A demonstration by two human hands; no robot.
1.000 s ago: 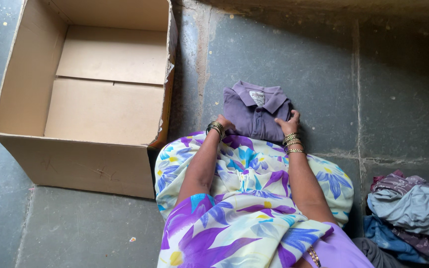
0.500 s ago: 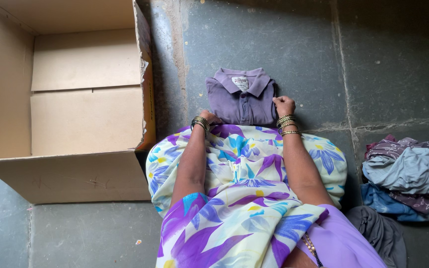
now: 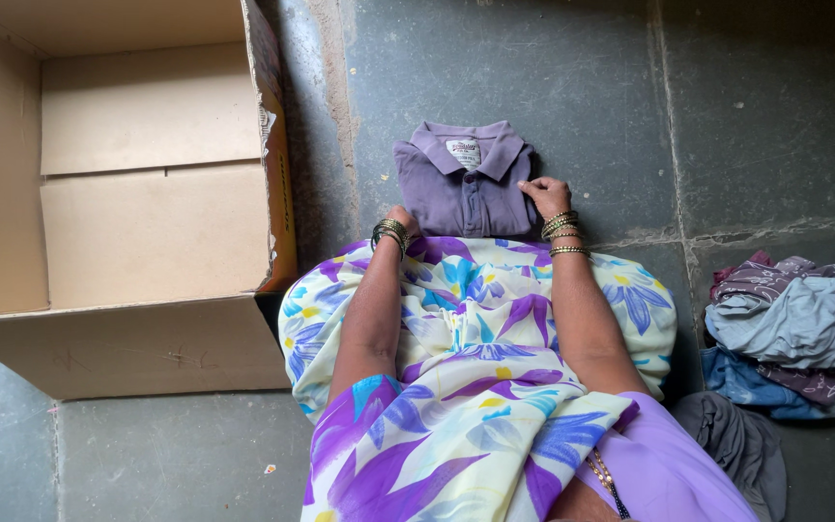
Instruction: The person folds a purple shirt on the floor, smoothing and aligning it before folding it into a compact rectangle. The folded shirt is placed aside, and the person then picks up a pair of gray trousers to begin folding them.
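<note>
Both hands grip the folded purple polo shirt point(image 3: 463, 181), left hand point(image 3: 400, 218) and right hand point(image 3: 545, 195) at its sides (folding looks finished); lifting it calls for level support.

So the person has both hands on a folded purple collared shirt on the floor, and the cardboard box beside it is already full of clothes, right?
Not quite. The head view shows the cardboard box empty, only its bare bottom flaps showing. The rest holds: the left hand and right hand are at the folded purple collared shirt on the floor.
</note>
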